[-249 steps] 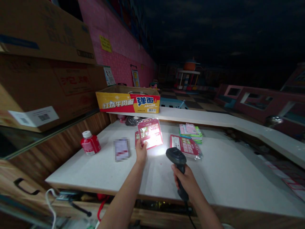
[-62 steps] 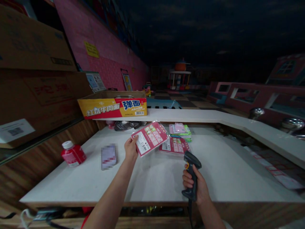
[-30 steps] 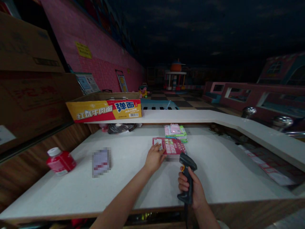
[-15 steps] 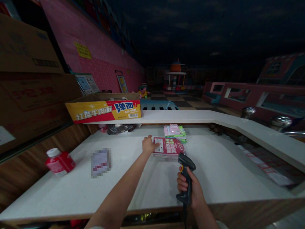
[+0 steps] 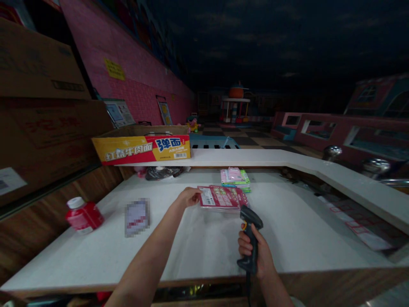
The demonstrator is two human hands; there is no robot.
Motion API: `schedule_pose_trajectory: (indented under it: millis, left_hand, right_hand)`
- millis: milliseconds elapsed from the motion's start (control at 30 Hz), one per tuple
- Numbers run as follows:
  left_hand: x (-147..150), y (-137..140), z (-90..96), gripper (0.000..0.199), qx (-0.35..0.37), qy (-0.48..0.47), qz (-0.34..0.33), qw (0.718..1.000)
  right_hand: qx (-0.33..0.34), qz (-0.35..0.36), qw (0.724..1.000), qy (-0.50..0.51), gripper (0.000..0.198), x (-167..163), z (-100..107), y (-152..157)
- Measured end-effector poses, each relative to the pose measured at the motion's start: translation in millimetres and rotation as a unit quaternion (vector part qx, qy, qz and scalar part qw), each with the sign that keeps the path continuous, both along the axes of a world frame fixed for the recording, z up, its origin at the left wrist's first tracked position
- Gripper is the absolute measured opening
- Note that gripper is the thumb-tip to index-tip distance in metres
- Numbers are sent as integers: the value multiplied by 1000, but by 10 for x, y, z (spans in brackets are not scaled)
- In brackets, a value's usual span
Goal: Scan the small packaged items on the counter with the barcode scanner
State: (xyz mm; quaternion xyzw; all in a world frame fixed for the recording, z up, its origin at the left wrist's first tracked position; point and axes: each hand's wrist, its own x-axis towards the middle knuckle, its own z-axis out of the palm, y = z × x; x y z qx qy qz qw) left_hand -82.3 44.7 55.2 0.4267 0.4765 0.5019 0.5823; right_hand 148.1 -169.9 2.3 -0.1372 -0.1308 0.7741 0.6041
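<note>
Near the middle of the desk (image 5: 191, 243), a red pack (image 5: 220, 197) lies face up on others like it. The left hand (image 5: 189, 197) has its fingers closed on the left edge of the pack, apparently in a light pinch between thumb and forefinger; such a hold at the rim leaves nearly all the printed face uncovered. The exact finger contact is too small to make out.

The right hand (image 5: 263, 253) wraps its fingers around the handle of a scanner (image 5: 252, 216). This pistol grip seems to suit the handle's shape and keeps the forefinger near the yellow trigger. The scanner is held beside the near right corner of the pack, its front turned toward the far left; whether the two touch cannot be told. A cable (image 5: 248, 285) hangs from the handle's foot, clear of the packs.

The pack's long axis runs left to right, roughly along the front edge of the desk. Its white label sits at the left end, by the fingers, and its lobed end points right.

Pink and green packs (image 5: 234, 177) are piled just behind, probably kept apart as another kind. A bottle (image 5: 83, 216) stands well to the left.
</note>
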Motion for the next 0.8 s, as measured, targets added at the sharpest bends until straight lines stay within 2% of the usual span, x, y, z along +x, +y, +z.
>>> schedule_pose_trajectory:
  millis: [100,133,233,333,433,567,667,800]
  left_hand:
    - [-273,-214,41,14,-97,-29,-63,993]
    - [-347,-303,30,14,-103,-56,-65,991]
    - [-468,-578,-80,21,-42,-125,-17,991]
    - [-469,-772,-244,36,38,-140,40,989]
    - [-451,-834,-368,51,107,-149,84,979]
    - [-463,-811,-438,58,146,-145,118,971]
    - [-474,-799,-458,61,148,-144,130,970]
    - [-473,-797,-490,58,152,-155,130,967]
  right_hand:
    - [3,-3,1000,-1,28,1,-3,-16]
    - [3,-3,1000,-3,28,0,-3,-22]
    - [-1,-2,1000,-6,27,-9,5,-36]
    - [-17,-5,1000,-6,26,-21,24,-42]
    - [-27,-14,999,-29,26,-44,56,-50]
    - [-26,-40,991,-125,31,-142,134,-79]
    - [-15,-48,968,-246,40,-298,226,-110]
    - [-25,-59,907,-416,47,-585,389,-140]
